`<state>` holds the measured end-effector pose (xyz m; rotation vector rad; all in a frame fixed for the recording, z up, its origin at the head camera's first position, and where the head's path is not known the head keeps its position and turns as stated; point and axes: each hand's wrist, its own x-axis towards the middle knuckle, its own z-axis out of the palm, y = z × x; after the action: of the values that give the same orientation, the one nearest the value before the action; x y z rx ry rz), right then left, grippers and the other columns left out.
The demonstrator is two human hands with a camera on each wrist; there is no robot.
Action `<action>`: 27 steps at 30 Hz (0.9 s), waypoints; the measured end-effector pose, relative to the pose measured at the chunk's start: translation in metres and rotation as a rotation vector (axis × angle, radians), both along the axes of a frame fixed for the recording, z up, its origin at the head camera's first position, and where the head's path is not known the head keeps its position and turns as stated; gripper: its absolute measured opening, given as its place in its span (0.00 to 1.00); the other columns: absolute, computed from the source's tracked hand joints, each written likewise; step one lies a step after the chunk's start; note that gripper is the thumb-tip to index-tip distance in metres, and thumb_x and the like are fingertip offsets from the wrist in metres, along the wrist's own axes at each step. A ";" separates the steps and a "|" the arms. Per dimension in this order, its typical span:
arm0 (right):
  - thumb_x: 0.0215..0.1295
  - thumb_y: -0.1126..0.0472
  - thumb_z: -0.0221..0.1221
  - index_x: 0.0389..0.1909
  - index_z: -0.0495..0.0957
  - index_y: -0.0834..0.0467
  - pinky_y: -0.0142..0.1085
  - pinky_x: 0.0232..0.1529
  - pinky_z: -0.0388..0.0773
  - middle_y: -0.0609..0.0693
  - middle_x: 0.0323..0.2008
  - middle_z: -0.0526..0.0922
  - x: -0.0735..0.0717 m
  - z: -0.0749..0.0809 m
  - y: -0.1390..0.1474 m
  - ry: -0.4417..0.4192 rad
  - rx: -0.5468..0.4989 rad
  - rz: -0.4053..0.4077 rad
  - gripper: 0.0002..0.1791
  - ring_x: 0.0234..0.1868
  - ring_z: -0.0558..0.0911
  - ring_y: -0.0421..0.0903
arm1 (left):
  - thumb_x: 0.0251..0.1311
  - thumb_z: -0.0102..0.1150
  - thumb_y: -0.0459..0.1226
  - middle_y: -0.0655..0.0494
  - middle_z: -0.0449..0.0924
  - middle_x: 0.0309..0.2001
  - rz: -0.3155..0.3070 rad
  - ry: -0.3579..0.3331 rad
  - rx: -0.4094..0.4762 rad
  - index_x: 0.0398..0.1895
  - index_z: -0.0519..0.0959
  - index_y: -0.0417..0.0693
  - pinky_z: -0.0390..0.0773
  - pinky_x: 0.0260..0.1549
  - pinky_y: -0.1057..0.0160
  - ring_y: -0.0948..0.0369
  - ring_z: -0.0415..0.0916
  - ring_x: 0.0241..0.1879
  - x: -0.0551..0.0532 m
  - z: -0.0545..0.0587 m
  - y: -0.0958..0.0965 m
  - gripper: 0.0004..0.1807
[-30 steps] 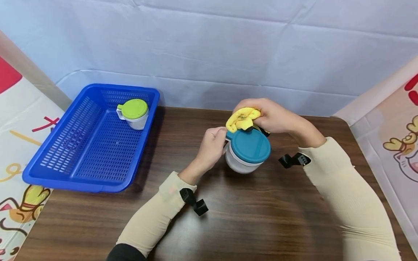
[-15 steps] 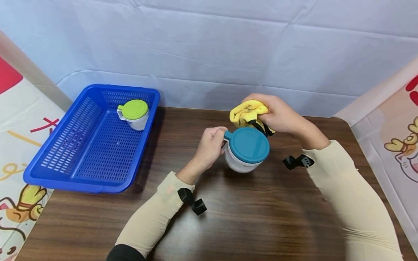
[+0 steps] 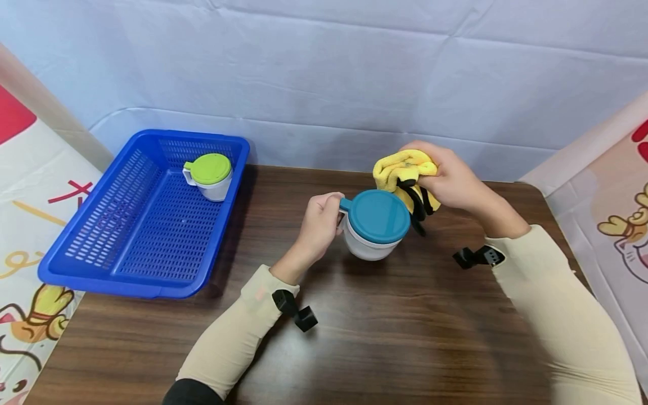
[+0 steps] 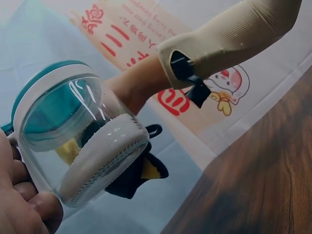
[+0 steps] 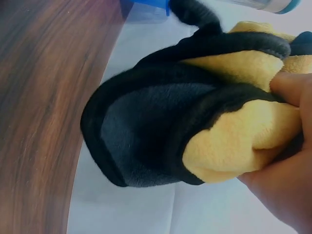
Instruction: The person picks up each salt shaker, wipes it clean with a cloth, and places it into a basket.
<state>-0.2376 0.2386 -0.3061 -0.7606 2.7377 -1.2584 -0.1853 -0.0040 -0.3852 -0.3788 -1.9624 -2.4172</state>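
My left hand (image 3: 319, 222) grips the handle of a clear seasoning jar with a teal lid (image 3: 379, 216). In the left wrist view the seasoning jar (image 4: 80, 141) is tilted, with whitish contents at its bottom, and fingers (image 4: 46, 207) curl at its handle. A bunched yellow-and-black cloth (image 3: 402, 171) is held in my right hand (image 3: 453, 180), just behind and to the right of the lid. Up close in the right wrist view, the cloth (image 5: 219, 141) shows its black edging and dark inner side, with thumb and fingers pinching the yellow part.
A blue perforated basket (image 3: 152, 289) stands at the left of the brown wooden table (image 3: 385, 343). Inside its back right corner sits a similar jar with a lime-green lid (image 3: 210, 169). A pale cloth backdrop (image 3: 324, 79) rises behind the table's far edge.
My right hand has drawn the cloth right and away from the lid's handle side. The left hand and jar have shifted slightly left and toward the back.
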 end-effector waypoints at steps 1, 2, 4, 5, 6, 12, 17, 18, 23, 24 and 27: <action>0.65 0.76 0.56 0.58 0.79 0.55 0.33 0.33 0.72 0.48 0.45 0.80 0.001 0.000 0.002 -0.004 -0.015 -0.010 0.23 0.34 0.73 0.48 | 0.67 0.36 0.30 0.60 0.56 0.13 0.003 -0.005 0.004 0.14 0.62 0.48 0.61 0.16 0.68 0.64 0.55 0.15 0.000 0.000 0.000 0.20; 0.64 0.76 0.56 0.57 0.79 0.56 0.32 0.33 0.73 0.47 0.45 0.80 0.003 0.000 0.004 -0.008 -0.035 -0.015 0.23 0.35 0.73 0.47 | 0.67 0.35 0.30 0.60 0.56 0.13 0.003 -0.009 0.011 0.15 0.62 0.48 0.61 0.16 0.68 0.64 0.55 0.15 0.000 0.001 -0.001 0.19; 0.64 0.76 0.57 0.56 0.79 0.57 0.31 0.34 0.74 0.46 0.46 0.80 0.006 0.002 0.008 -0.013 -0.062 -0.024 0.22 0.37 0.75 0.46 | 0.66 0.36 0.30 0.60 0.56 0.13 0.008 -0.022 0.025 0.15 0.63 0.48 0.60 0.16 0.69 0.64 0.55 0.15 0.000 0.001 -0.002 0.19; 0.64 0.76 0.57 0.56 0.79 0.57 0.30 0.34 0.75 0.46 0.46 0.80 0.008 0.002 0.011 -0.016 -0.071 -0.026 0.21 0.38 0.75 0.45 | 0.66 0.36 0.30 0.60 0.56 0.13 0.011 -0.027 0.032 0.15 0.63 0.48 0.60 0.16 0.69 0.65 0.54 0.15 -0.001 0.001 -0.002 0.19; 0.64 0.75 0.58 0.55 0.79 0.57 0.30 0.33 0.76 0.46 0.46 0.80 0.010 0.002 0.013 -0.017 -0.079 -0.030 0.20 0.38 0.76 0.45 | 0.66 0.36 0.31 0.60 0.56 0.13 0.014 -0.029 0.039 0.15 0.63 0.48 0.59 0.16 0.69 0.65 0.54 0.15 -0.001 0.001 -0.003 0.19; 0.63 0.75 0.60 0.52 0.80 0.58 0.30 0.31 0.78 0.47 0.43 0.81 0.021 0.004 0.026 -0.016 -0.100 -0.049 0.19 0.35 0.79 0.42 | 0.67 0.36 0.31 0.61 0.56 0.13 0.016 -0.020 0.083 0.15 0.64 0.49 0.57 0.16 0.69 0.66 0.53 0.15 -0.003 0.002 -0.006 0.19; 0.59 0.79 0.60 0.51 0.80 0.59 0.28 0.30 0.75 0.43 0.41 0.82 0.030 0.003 0.037 0.032 -0.133 -0.028 0.21 0.33 0.77 0.41 | 0.67 0.36 0.31 0.60 0.56 0.13 0.007 -0.014 0.095 0.14 0.63 0.49 0.56 0.16 0.69 0.65 0.53 0.15 -0.003 0.003 -0.008 0.20; 0.58 0.80 0.60 0.51 0.80 0.60 0.28 0.31 0.74 0.43 0.41 0.82 0.032 0.002 0.038 0.049 -0.136 -0.019 0.21 0.33 0.76 0.41 | 0.67 0.36 0.31 0.60 0.56 0.13 0.006 -0.015 0.098 0.14 0.63 0.49 0.56 0.16 0.69 0.65 0.52 0.15 -0.003 0.004 -0.008 0.20; 0.53 0.84 0.61 0.50 0.80 0.65 0.28 0.36 0.72 0.40 0.43 0.82 0.042 0.001 0.042 0.126 -0.133 0.025 0.23 0.37 0.75 0.41 | 0.67 0.36 0.31 0.60 0.55 0.13 0.011 -0.016 0.110 0.14 0.62 0.48 0.55 0.16 0.70 0.65 0.52 0.15 -0.004 0.004 -0.011 0.20; 0.53 0.85 0.61 0.50 0.79 0.66 0.28 0.36 0.72 0.40 0.43 0.82 0.044 0.000 0.042 0.136 -0.133 0.034 0.23 0.37 0.75 0.41 | 0.67 0.36 0.31 0.61 0.55 0.13 0.013 -0.017 0.112 0.14 0.62 0.48 0.55 0.16 0.70 0.65 0.51 0.15 -0.004 0.004 -0.011 0.20; 0.50 0.86 0.61 0.48 0.79 0.67 0.28 0.36 0.72 0.42 0.42 0.82 0.049 -0.001 0.041 0.129 -0.171 0.061 0.24 0.37 0.76 0.41 | 0.68 0.36 0.31 0.61 0.55 0.13 0.020 -0.023 0.106 0.14 0.63 0.48 0.55 0.15 0.70 0.65 0.51 0.14 -0.004 0.004 -0.012 0.20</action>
<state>-0.1882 0.2794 -0.3069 -0.9652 2.7054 -1.4960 -0.1889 -0.0157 -0.3811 -0.3289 -1.8267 -2.5107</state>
